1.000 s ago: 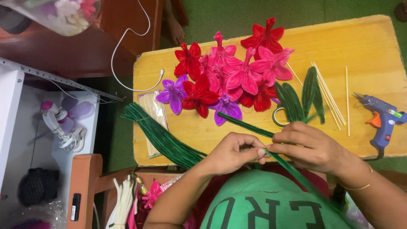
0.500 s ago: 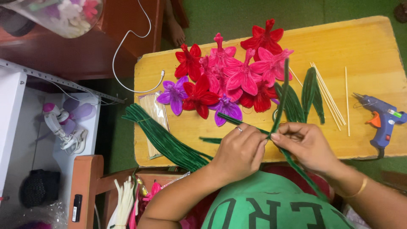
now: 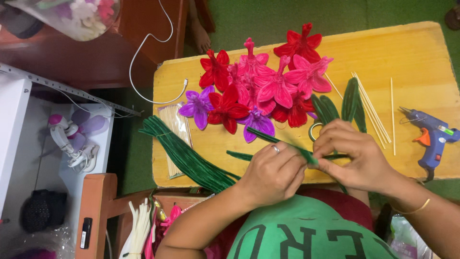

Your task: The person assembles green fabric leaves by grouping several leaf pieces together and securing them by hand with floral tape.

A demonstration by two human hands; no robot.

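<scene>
Left hand point(image 3: 270, 175) and right hand point(image 3: 354, 153) each maintain a clenched grip on the green stem point(image 3: 287, 144), just below the flowers point(image 3: 261, 86) on the worktop point(image 3: 412, 62)

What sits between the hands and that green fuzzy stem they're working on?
Nothing visible does. The left hand and right hand both already pinch the green stem directly, over the yellow table's near edge. The flowers and glue gun lie apart from the hands.
</scene>
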